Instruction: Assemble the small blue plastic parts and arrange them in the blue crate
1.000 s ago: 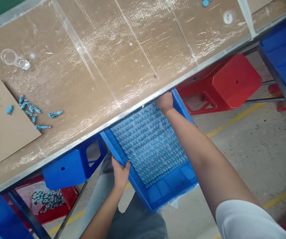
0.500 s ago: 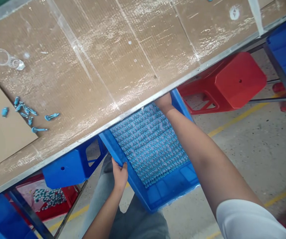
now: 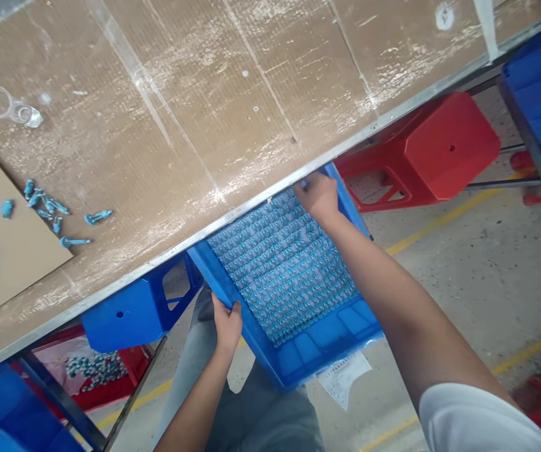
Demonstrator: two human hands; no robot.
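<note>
A blue plastic crate [image 3: 293,370] sticks out from under the table edge, tilted in view. Rows of small light-blue parts [image 3: 279,276] fill most of its inside. My left hand [image 3: 227,320] grips the crate's left wall, thumb over the rim. Inside the far right end, my right hand [image 3: 320,196] is over the rows beside the table edge. Its fingers are curled inward, and whatever they may hold is too small to make out. Several loose light-blue figure-like pieces [image 3: 46,204] lie on the table at left.
The table [image 3: 180,113] spans the top, with a cardboard sheet [image 3: 10,263] and a clear plastic piece [image 3: 9,105] on it. A red stool [image 3: 449,150] flanks the crate at right, a blue stool [image 3: 124,314] at left. A printed paper [image 3: 345,380] hangs by the crate's near end.
My right hand has come back from beneath the table edge, and its curled fingers now show. My left hand keeps its grip. The paper by the crate's near end has come into view.
</note>
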